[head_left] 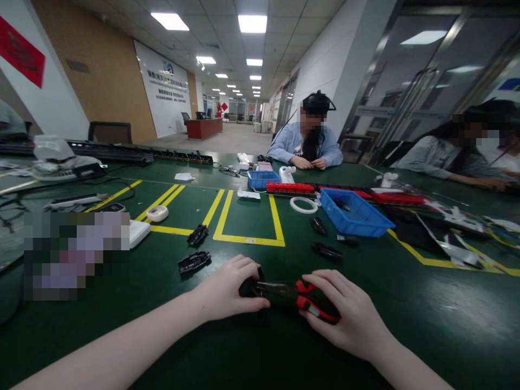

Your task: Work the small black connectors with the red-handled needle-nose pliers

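Observation:
My left hand (239, 284) is closed around a black plastic part (248, 288), mostly hidden by my fingers. My right hand (345, 311) grips a pair of pliers (311, 300) by its red and black handles. The narrow metal jaws point left and meet the black part; whether they pinch it I cannot tell. Left of my hands lie two black plastic shells, one nearer (195, 262) and one farther (197, 235). To the right, beyond the pliers, are more black pieces, among them a long one (327, 251) and a smaller one (319, 225).
A blue bin (357, 225) with dark pieces inside stands at the right, with a white ring (304, 205) beside it. Behind runs a red strip (290, 188). A smaller blue bin (263, 179) sits farther back. Across the green table (162, 336) sits a person (306, 135).

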Tool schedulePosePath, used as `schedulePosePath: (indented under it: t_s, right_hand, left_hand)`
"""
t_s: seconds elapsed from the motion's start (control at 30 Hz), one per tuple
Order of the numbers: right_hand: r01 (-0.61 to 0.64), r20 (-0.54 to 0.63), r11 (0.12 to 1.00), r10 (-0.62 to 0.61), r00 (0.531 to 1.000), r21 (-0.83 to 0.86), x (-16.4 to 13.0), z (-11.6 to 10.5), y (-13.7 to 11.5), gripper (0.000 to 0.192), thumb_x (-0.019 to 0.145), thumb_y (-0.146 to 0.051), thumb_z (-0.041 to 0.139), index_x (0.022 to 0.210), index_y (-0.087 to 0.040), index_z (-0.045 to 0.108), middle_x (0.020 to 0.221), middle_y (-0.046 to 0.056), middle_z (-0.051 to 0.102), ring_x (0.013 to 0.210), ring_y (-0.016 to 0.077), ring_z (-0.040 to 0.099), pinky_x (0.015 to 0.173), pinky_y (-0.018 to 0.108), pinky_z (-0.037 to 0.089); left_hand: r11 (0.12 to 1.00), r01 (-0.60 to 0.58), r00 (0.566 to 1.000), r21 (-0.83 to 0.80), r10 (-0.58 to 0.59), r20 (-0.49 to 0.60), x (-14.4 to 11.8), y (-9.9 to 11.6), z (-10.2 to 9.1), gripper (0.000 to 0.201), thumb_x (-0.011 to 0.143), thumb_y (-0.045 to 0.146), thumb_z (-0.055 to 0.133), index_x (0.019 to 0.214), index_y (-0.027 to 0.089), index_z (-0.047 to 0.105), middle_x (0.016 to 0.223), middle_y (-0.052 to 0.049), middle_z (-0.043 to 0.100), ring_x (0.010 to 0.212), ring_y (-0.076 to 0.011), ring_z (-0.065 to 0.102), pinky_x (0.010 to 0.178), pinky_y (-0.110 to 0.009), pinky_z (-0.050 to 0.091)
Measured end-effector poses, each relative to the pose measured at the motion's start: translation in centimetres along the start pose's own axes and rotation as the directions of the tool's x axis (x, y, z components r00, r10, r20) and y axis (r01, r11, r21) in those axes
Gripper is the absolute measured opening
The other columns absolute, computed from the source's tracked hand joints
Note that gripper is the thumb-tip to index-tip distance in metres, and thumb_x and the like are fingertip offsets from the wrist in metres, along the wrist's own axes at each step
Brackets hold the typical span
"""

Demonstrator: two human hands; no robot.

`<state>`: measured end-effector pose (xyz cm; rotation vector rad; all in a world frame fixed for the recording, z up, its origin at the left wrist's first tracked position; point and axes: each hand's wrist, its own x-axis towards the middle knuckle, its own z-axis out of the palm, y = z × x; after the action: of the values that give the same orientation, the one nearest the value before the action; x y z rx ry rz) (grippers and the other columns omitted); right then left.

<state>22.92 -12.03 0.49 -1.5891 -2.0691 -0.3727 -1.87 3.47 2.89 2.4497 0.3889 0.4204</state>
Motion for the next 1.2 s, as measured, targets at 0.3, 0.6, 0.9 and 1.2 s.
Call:
schedulePosePath:
  t_s: [0.3, 0.6, 0.9, 1.2]
  right_hand:
    - [-0.011, -0.003, 1.0, 0.011, 1.0, 0.016, 0.4, -0.5, -0.5, 0.041, 0.085, -0.032, 0.062, 0.123, -0.02, 0.057, 0.109, 0.011, 0.067, 0.093, 0.0233, 0.067, 0.076, 0.035, 0.059]
    - [-0.002, -0.013, 1.0, 0.003, 1.0, 0.013, 0.4, -0.6, -0.7, 0.04, 0.085, -0.032, 0.062, 0.123, -0.019, 0.057, 0.109, 0.011, 0.067, 0.093, 0.0231, 0.067, 0.075, 0.035, 0.059]
    - [-0.033, 0.051, 0.997, 0.029, 0.998, 0.075, 0.5, -0.5, -0.7, 0.042, 0.083, -0.03, 0.065, 0.123, -0.02, 0.057, 0.109, 0.01, 0.067, 0.095, 0.0224, 0.067, 0.078, 0.035, 0.059]
    - [-0.062, 0.118, 0.99, 0.047, 0.992, 0.13, 0.3, -0.3, -0.6, 0.042, 0.083, -0.032, 0.067, 0.122, -0.022, 0.055, 0.108, 0.009, 0.067, 0.091, 0.0219, 0.067, 0.073, 0.036, 0.059]
  left_hand:
    - [1.0, 0.024, 1.0, -0.01, -0.024, 0.02, -0.2, 0.3, -0.2, 0.024, 0.085, 0.038, 0.073, 0.093, 0.019, 0.06, 0.115, -0.007, 0.065, 0.107, -0.0261, 0.057, 0.093, -0.042, 0.049]
    - [0.999, 0.04, 0.999, -0.016, -0.04, 0.011, 0.1, 0.3, -0.3, 0.026, 0.084, 0.038, 0.074, 0.094, 0.019, 0.061, 0.112, -0.006, 0.066, 0.104, -0.0255, 0.058, 0.088, -0.039, 0.05]
    - [1.0, 0.013, 1.0, -0.026, -0.013, 0.003, 0.0, -0.5, 0.3, 0.026, 0.082, 0.036, 0.075, 0.093, 0.019, 0.059, 0.117, -0.006, 0.064, 0.107, -0.026, 0.057, 0.094, -0.041, 0.048]
    - [1.0, -0.019, 1.0, -0.012, 0.019, -0.008, 0.0, -1.4, 1.0, 0.028, 0.081, 0.037, 0.076, 0.095, 0.02, 0.059, 0.124, -0.007, 0.062, 0.113, -0.0271, 0.055, 0.097, -0.043, 0.047]
